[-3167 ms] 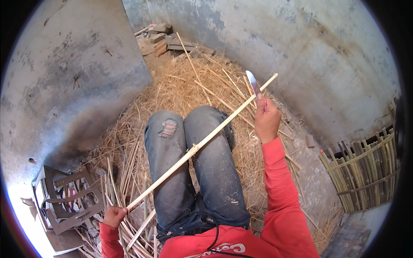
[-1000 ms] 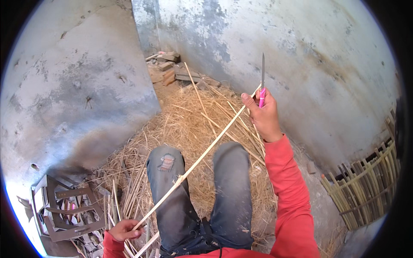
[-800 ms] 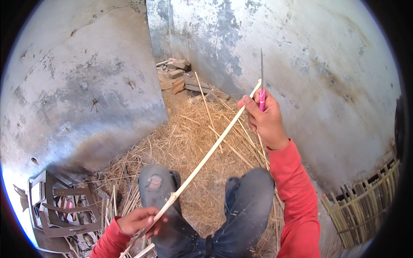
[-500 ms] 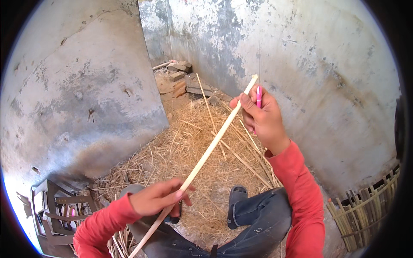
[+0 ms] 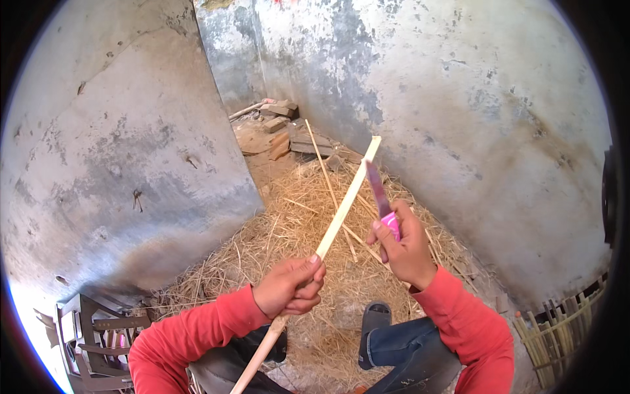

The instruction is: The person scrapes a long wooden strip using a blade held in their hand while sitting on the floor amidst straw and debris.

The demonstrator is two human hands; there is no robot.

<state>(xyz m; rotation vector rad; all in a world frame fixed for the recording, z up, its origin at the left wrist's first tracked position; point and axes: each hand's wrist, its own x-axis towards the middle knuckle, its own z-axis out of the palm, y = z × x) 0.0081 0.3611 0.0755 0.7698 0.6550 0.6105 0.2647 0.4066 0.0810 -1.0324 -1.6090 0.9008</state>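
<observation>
A long pale strip of split wood, perhaps bamboo (image 5: 346, 205), slants from my lap up toward the far wall. My left hand (image 5: 292, 287) is closed around its middle, thumb on top. In my right hand (image 5: 408, 248) is a knife (image 5: 378, 190), gripped by its pink handle, the blade pointing up and away. The blade's tip is near the upper part of the strip; whether they touch I cannot tell. The strip's lower end runs out of view below my left wrist.
Pale shavings (image 5: 249, 243) cover the ground ahead, with thin loose strips (image 5: 325, 167) on them. Bricks (image 5: 279, 111) lie in the far corner. Worn walls (image 5: 472, 131) stand ahead and left. A wooden frame (image 5: 98, 335) is at the lower left, a slatted fence-like piece (image 5: 564, 335) at the lower right.
My right hand has let go of the strip's upper end and come down nearer, turning the knife so its blade shows. My left hand has closed around the strip and moved slightly up and right.
</observation>
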